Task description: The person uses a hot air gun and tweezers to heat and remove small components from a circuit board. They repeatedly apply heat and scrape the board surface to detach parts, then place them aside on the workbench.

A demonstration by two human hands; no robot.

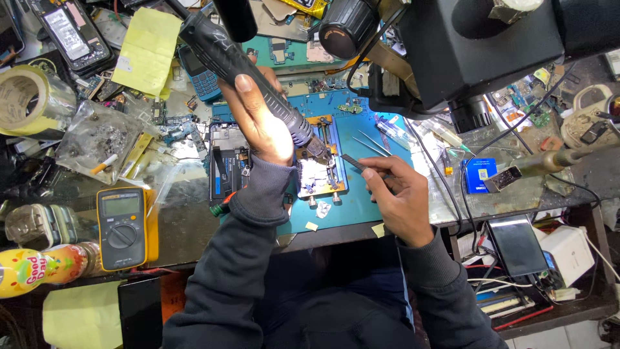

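Observation:
My left hand (261, 119) grips the black handle of a hot-air tool (226, 55), whose nozzle points down at a small circuit board (315, 174) clamped in a holder (336, 184) on the blue work mat (352, 210). My right hand (400, 200) holds tweezers (354, 161) with the tips close to the right side of the board. An opened phone (226, 165) lies just left of the holder, partly hidden by my left wrist.
A black microscope head (478, 45) hangs over the mat at upper right. A yellow multimeter (123, 226), a tape roll (26, 97), a blue keypad phone (200, 74) and loose parts crowd the left. Spare tweezers (371, 142) lie on the mat. A dark phone (516, 245) sits at right.

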